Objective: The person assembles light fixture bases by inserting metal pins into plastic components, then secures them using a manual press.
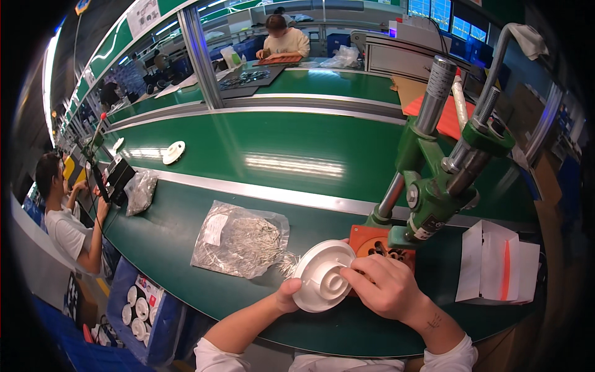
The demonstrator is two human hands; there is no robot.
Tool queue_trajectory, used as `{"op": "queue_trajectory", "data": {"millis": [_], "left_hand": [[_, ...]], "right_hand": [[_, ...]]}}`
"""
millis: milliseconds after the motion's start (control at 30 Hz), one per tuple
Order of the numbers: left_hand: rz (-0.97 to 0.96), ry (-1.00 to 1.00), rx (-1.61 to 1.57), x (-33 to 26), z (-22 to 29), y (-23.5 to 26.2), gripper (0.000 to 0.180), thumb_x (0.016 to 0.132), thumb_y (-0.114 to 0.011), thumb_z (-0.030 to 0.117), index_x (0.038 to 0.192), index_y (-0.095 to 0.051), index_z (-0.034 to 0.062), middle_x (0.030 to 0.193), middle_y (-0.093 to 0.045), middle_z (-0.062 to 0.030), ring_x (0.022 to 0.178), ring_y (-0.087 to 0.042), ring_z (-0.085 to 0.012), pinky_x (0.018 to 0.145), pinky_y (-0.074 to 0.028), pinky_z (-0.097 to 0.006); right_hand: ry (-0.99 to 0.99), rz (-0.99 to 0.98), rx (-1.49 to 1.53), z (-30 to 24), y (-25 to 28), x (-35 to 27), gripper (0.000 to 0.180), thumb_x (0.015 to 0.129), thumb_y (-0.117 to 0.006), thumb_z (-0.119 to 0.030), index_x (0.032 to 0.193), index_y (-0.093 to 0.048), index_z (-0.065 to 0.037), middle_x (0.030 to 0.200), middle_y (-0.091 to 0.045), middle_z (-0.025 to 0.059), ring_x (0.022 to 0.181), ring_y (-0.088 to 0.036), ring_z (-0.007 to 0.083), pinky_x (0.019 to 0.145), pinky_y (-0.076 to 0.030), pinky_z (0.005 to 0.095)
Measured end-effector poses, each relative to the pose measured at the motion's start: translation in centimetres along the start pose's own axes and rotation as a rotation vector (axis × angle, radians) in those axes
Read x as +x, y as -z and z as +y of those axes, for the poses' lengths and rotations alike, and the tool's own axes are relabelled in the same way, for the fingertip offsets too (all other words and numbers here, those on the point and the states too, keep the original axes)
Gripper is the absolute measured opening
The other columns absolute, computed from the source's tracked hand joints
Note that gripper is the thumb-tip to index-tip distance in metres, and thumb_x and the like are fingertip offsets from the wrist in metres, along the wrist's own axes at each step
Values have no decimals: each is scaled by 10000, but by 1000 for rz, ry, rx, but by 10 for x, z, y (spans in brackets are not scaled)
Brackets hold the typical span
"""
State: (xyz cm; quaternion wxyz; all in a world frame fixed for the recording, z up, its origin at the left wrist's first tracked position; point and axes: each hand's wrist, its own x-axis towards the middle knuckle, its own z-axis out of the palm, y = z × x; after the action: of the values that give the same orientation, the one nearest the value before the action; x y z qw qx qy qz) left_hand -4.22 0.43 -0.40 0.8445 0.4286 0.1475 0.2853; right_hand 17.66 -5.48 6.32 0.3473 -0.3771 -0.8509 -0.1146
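My left hand (288, 296) grips the rim of a round white plastic part (314, 280) with raised rings at its centre. The part is tilted above the green bench, in front of the press. My right hand (385, 286) is closed, its fingertips pinched together at the raised rings; whatever they hold is too small or hidden. Just beyond the part lies a clear plastic bag (238, 240) of thin metal pins. Loose pins (287, 263) spill out of it towards the part. Behind my right hand, the orange base (362, 235) of the press carries dark fixture pieces, partly covered by the hand.
A green hand press (427, 186) stands at the right. Beside it sits an open white box (489, 266). On the conveyor lies another white part (174, 152). A blue crate (127, 291) of white parts stands lower left. Two co-workers sit left and across.
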Motion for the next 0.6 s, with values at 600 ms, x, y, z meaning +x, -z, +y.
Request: {"op": "queue_trajectory", "data": {"millis": [600], "left_hand": [[36, -20, -45, -9, -36, 38, 1031, 875, -520, 740, 1574, -386, -6, 1505, -540, -201, 1350, -582, -307, 1147, -465, -437]], "right_hand": [[-141, 65, 147, -2, -6, -1, 263, 781, -847, -32, 1037, -785, -29, 894, -664, 53, 723, -663, 209, 618, -535, 322]]}}
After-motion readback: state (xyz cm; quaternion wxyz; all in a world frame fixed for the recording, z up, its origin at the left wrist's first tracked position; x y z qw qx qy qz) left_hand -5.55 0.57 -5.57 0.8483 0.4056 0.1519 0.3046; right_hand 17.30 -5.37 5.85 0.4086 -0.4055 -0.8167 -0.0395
